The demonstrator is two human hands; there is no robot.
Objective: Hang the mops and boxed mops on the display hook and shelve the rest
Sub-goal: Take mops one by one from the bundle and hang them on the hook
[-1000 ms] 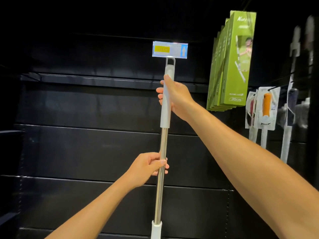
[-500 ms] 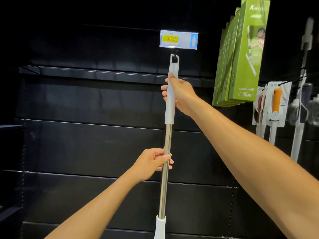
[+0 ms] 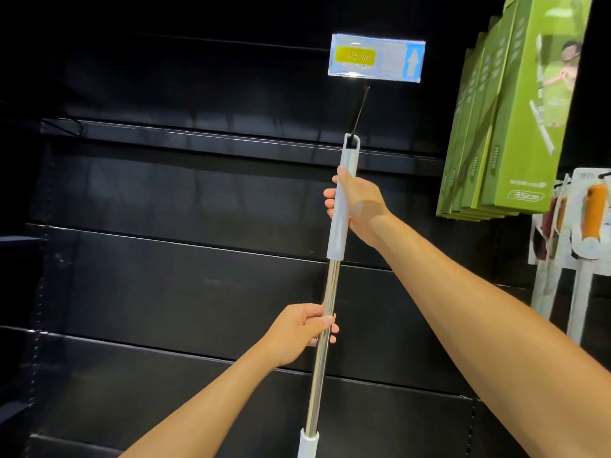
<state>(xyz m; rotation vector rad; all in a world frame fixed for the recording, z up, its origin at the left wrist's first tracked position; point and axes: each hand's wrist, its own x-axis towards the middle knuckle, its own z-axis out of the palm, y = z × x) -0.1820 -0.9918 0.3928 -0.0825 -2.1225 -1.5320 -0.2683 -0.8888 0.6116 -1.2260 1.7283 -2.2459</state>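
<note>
The hands both grip one mop point(image 3: 325, 309), held nearly upright in front of a dark shelving wall. The right hand point(image 3: 360, 206), reaching up and forward, is wrapped round the white grip point(image 3: 340, 233) at the top of the pole, thumb lying up along it and fingertips showing on its left side. The left hand point(image 3: 301, 332), lower down, is curled round the bare steel part of the pole, thumb on the near side. At the bottom edge of the view the pole enters a white collar point(image 3: 309, 441); the mop head is out of view.

The hanging loop point(image 3: 351, 142) at the top of the grip meets the lower end of the black display hook point(image 3: 361, 107), whose rod appears to pass through it. A price tag point(image 3: 377, 57) marked 36.00 sits at the hook's upper end.

To the right, well apart from the mop, a row of green boxed mops point(image 3: 522, 127) hangs, and below them carded rollers point(image 3: 591, 219) with orange sleeves. Black shelves point(image 3: 198, 246) run behind.
</note>
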